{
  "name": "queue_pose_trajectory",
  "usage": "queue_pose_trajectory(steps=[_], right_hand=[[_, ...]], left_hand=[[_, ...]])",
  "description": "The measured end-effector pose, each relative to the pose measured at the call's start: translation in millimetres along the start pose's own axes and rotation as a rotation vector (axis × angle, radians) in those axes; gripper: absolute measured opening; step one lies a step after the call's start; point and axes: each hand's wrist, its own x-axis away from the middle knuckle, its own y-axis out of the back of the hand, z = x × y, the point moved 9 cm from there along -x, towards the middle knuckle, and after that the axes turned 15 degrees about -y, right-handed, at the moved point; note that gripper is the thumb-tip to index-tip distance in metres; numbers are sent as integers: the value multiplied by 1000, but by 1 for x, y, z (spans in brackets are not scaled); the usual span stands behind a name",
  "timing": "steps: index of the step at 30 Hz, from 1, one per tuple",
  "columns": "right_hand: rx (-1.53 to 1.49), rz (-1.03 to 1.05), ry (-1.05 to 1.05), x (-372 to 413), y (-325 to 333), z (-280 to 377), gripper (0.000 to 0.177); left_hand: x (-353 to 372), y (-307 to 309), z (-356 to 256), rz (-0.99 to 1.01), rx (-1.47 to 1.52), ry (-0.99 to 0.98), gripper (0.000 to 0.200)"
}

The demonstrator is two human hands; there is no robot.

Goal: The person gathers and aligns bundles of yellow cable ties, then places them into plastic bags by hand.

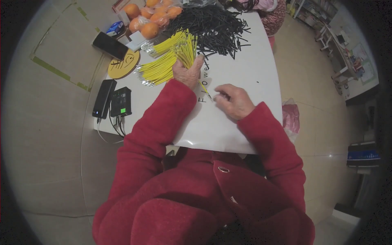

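My left hand [188,73] is closed around a bundle of thin yellow wires [185,47] with silvery ends. From under this hand a single yellow wire [204,88] slants down toward my right hand [233,101]. The right hand's fingers are curled inward just beside that wire's dark tip; whatever they may hold is hidden. More yellow wires [157,71] lie spread to the left of my left hand. Beyond it, a big heap of short black tubes [212,26] covers the far part of the white table [249,77].
Oranges [150,30], some in clear plastic, sit at the back left. A dark phone [110,45] rests near a round yellow disc [123,64]. Two black devices [121,102] with cables stand at the left edge. Another person's patterned sleeve [272,18] shows at the far right corner.
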Motion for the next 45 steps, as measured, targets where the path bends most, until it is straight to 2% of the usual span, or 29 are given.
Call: queue_pose_trajectory(steps=[2, 5, 8, 11, 15, 19, 21, 22, 23, 24, 26, 27, 29, 30, 32, 33, 35, 36, 38, 41, 44, 45], right_hand=[[154, -69, 57, -10, -14, 18, 34], [27, -18, -5, -22, -30, 26, 12], [-29, -72, -96, -30, -40, 15, 12], [8, -216, 36, -24, -36, 27, 21], [44, -354, 199, -21, -39, 35, 20], [23, -296, 144, -32, -49, 29, 24], [83, -202, 72, -40, -55, 20, 19], [208, -76, 1, -45, -66, 12, 26], [332, 49, -69, -48, -75, 2, 43], [312, 53, -86, -41, -61, 13, 37], [216, 80, -168, -24, -36, 31, 13], [159, 92, -136, -25, -21, 33, 17], [-70, 151, -14, -22, 10, 42, 46], [-130, 187, -2, -26, 9, 41, 53], [-375, 354, 62, -32, 5, 43, 86], [-395, 366, 66, -39, 0, 41, 86], [-469, 432, 93, -53, -15, 42, 87], [-458, 418, 60, -46, -15, 54, 75], [-399, 369, -81, -34, -14, 71, 35], [-473, 143, -38, -38, -1, 74, 17], [-608, -108, -222, -52, 11, 45, 5], [-644, -129, -216, -55, 12, 42, 4]], left_hand=[[2, -1, 1, 44, -59, 32, 45], [16, -3, -18, -20, 41, 23, 29], [7, -4, 14, 5, 24, 98, 44], [21, -3, -16, 9, 82, 136, 31], [13, -2, -19, -32, 170, 54, 26], [10, -3, -11, 19, 135, 108, 20], [10, -4, -3, 65, 85, 165, 30], [12, -3, 2, 78, 59, 215, 40], [14, -3, 7, 92, 33, 262, 50], [20, 0, -14, 87, 11, 220, 43], [30, 9, -62, 70, -91, 67, 24], [24, 3, -44, 138, -78, 66, 29], [20, -23, -6, 408, -32, 77, 57], [21, -34, -5, 416, 50, 24, 50], [23, -52, -17, 420, 364, -176, 27], [25, -54, -18, 499, 318, -160, 24], [36, -62, -16, 786, 119, -93, 15], [39, -63, -20, 827, 113, -99, 13], [53, -69, -30, 983, 104, -113, 8], [54, -72, -21, 944, 280, 73, 34], [39, -68, -11, 728, 96, -44, 33], [37, -68, -8, 687, 59, -66, 34]])
